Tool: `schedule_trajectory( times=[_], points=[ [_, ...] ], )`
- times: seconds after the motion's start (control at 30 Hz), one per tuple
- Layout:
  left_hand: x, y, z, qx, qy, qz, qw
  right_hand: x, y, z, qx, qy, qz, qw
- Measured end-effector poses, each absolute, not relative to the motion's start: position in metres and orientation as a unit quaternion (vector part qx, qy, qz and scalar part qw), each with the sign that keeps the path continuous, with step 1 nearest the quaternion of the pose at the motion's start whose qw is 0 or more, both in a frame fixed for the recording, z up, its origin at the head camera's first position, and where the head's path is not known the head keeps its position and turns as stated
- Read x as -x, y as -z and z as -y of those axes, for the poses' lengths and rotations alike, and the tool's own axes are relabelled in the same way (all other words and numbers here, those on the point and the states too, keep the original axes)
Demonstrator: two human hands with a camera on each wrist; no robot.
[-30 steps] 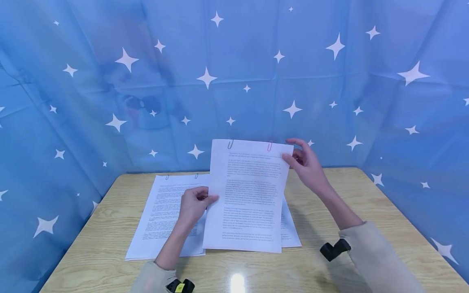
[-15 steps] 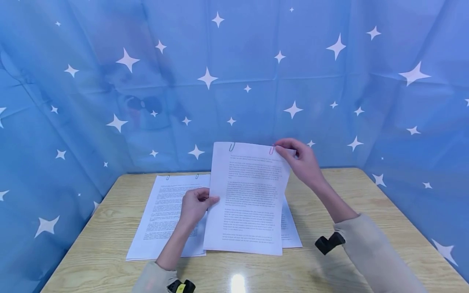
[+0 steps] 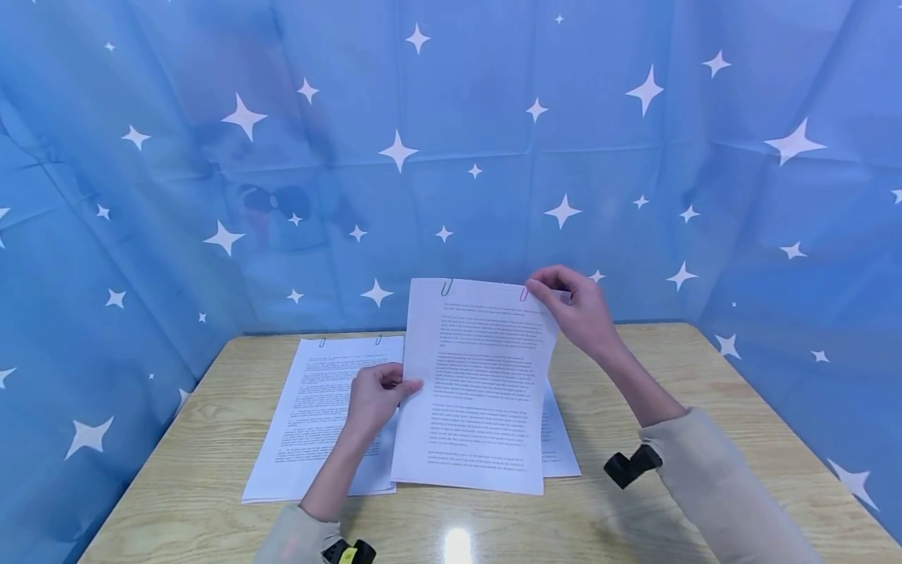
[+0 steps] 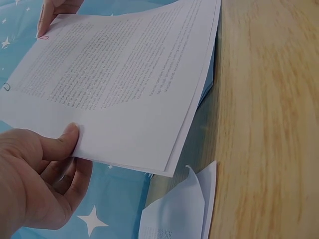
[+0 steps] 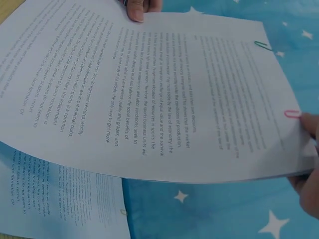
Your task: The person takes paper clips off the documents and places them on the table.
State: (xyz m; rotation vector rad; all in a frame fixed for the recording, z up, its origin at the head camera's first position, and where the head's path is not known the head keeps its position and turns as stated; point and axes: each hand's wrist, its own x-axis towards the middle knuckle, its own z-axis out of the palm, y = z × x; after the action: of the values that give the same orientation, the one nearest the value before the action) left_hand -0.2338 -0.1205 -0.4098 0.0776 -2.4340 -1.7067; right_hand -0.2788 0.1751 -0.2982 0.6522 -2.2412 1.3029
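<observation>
A bundle of printed sheets (image 3: 486, 384) is held up, tilted, in the head view, with a green paper clip (image 3: 447, 287) and a pink paper clip (image 3: 524, 294) on its top edge. My left hand (image 3: 373, 395) pinches the bundle's left edge, thumb on the front; the left wrist view shows more than one sheet there. At the top right, my right hand (image 3: 578, 309) has thumb and fingers on the end of the pink clip, pinching it at the paper's edge. Part of that hand lies outside the right wrist view, where the clip (image 5: 292, 114) still shows.
On the wooden table (image 3: 183, 439), another clipped stack of printed pages (image 3: 317, 415) lies at the left, partly behind my left forearm. More paper (image 3: 560, 439) lies beneath the raised bundle. A blue curtain (image 3: 493, 102) with white stars hangs behind the table.
My right hand has moved left along the top edge, from the bundle's corner to the pink paper clip. The bundle has sunk slightly; my left hand keeps its grip.
</observation>
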Motion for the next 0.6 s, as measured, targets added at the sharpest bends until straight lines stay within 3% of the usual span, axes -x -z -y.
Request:
schedule_trajectory(
  times=[0.6],
  points=[
    [0.2331,0.4097,0.1218,-0.018,0.578,0.812,0.081,0.2863,0.3022,-0.1796,-0.236,-0.538,0.774,0.235]
  ],
)
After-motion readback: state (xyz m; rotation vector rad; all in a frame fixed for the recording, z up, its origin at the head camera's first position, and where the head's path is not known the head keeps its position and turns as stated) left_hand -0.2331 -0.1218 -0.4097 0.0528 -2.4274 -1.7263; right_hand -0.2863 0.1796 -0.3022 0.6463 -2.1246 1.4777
